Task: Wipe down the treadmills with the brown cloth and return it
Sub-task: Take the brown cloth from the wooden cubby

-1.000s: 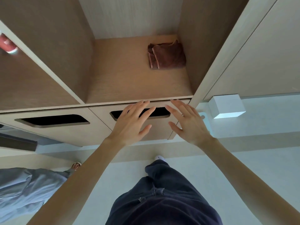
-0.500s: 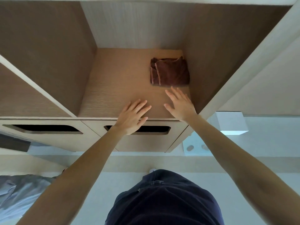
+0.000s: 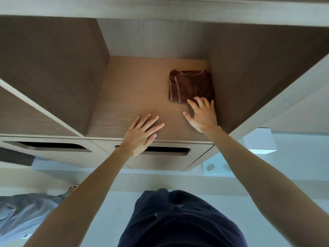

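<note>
Brown cloth (image 3: pixel 191 85) lies folded flat in the back right corner of the open wooden cubby (image 3: pixel 135 97), its right side just beside the cubby's right wall. It is folded into a nearly square pad, so no long axis is clear. Two pale hemmed edges run front to back along its left side, and the plain side faces the wall.

The person's right hand (image 3: pixel 203 114) is stretched into the cubby, palm down, fingers straight and spread. The fingertips (image 3: pixel 197 100) overlap the cloth's front edge, but from here I cannot tell whether they press on it. The left hand (image 3: pixel 140 134) is at the cubby's front lip, left of the other hand and well apart from the cloth. It is also palm down with fingers fanned and holds nothing.

Below the cubby's floor sits a drawer front (image 3: pixel 167 157) with a dark slot handle. A small white box (image 3: pixel 260 141) is mounted just right of the cubby.
</note>
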Demonstrator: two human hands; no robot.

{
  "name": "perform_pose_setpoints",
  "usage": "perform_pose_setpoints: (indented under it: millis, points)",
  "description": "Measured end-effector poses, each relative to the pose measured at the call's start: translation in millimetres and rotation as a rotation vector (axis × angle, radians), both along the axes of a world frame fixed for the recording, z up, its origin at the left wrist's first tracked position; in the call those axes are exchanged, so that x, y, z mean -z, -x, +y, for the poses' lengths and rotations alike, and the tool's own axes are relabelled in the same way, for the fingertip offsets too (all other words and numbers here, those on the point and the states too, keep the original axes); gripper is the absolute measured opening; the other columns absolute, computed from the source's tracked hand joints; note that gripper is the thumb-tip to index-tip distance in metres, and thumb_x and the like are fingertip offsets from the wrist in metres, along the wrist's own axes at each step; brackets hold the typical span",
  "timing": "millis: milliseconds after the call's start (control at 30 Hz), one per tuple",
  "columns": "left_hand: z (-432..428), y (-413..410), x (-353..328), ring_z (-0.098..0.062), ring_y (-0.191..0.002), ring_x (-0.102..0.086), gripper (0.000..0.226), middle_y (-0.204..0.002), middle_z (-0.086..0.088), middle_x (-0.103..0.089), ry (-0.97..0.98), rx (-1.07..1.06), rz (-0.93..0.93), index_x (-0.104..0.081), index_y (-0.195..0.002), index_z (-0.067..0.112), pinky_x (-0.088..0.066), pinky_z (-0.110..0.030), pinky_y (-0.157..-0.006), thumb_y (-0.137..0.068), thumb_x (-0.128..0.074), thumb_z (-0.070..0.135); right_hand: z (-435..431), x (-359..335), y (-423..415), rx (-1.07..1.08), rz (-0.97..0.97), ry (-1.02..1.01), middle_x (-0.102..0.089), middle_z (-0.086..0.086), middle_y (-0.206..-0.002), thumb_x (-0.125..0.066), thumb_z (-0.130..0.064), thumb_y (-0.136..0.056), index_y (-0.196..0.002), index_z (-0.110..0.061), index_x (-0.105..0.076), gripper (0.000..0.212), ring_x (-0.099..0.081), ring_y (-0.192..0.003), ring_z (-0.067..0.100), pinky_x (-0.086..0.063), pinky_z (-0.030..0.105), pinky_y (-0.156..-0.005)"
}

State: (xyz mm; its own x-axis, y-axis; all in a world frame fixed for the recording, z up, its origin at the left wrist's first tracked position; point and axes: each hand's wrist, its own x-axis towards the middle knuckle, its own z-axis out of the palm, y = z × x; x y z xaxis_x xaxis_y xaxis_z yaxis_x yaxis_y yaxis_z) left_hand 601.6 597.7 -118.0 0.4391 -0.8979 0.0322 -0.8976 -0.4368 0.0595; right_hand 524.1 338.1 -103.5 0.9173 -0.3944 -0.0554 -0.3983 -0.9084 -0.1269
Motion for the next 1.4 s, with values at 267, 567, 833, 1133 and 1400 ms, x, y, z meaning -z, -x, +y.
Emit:
perform_pose_setpoints:
  millis: [267,567,833,1133,1400]
  points:
    - [12,-26,6,-0.02,-0.143,-0.019,0.047,-0.153,0.0,-0.029,0.0,0.034,0.019,-0.032,-0.144,0.028,-0.017,-0.046,-0.116,-0.099,-0.021,0.038,51,-4,55,-0.026,-0.068,-0.014,-0.04,0.005,-0.146,-0.043,-0.054,-0.091,-0.144,-0.025,-0.038,0.06,-0.028,-0.138,0.028,-0.007,0.05,-0.117]
    - [23,-41,11,-0.021,-0.143,-0.018,0.047,-0.154,-0.001,-0.026,0.035,0.08,0.036,-0.033,-0.144,0.03,-0.017,-0.047,-0.116,-0.099,-0.023,0.039,58,-17,44,-0.023,-0.28,0.035,-0.047,0.006,-0.141,-0.046,-0.043,-0.091,-0.139,-0.026,-0.046,0.051,-0.041,-0.13,0.031,-0.02,0.06,-0.111]
    - [22,-42,13,-0.023,-0.143,-0.018,0.048,-0.155,-0.002,-0.024,0.008,0.1,0.056,-0.03,-0.145,0.029,-0.017,-0.048,-0.116,-0.099,-0.026,0.041,43,-1,4,0.204,0.032,-0.021,-0.024,-0.004,-0.154,-0.03,-0.06,-0.092,-0.146,-0.042,-0.02,0.058,-0.012,-0.142,0.026,-0.01,0.06,-0.113]
    - [23,-43,11,-0.02,-0.143,-0.018,0.053,-0.153,-0.001,-0.028,0.037,0.099,0.097,-0.033,-0.144,0.022,-0.015,-0.046,-0.117,-0.096,-0.025,0.043,111,10,54,0.165,-0.125,0.112,-0.047,0.005,-0.141,-0.034,-0.059,-0.091,-0.139,-0.034,-0.044,0.055,-0.038,-0.129,0.038,-0.021,0.067,-0.105]
    - [32,-57,9,-0.016,-0.143,-0.018,0.049,-0.153,0.001,-0.029,0.081,0.203,0.135,-0.038,-0.142,0.02,-0.016,-0.041,-0.117,-0.096,-0.031,0.036,98,1,27,0.027,-0.02,0.083,-0.038,-0.004,-0.147,-0.023,-0.072,-0.086,-0.138,-0.046,-0.039,0.061,-0.029,-0.133,0.038,-0.018,0.069,-0.102]
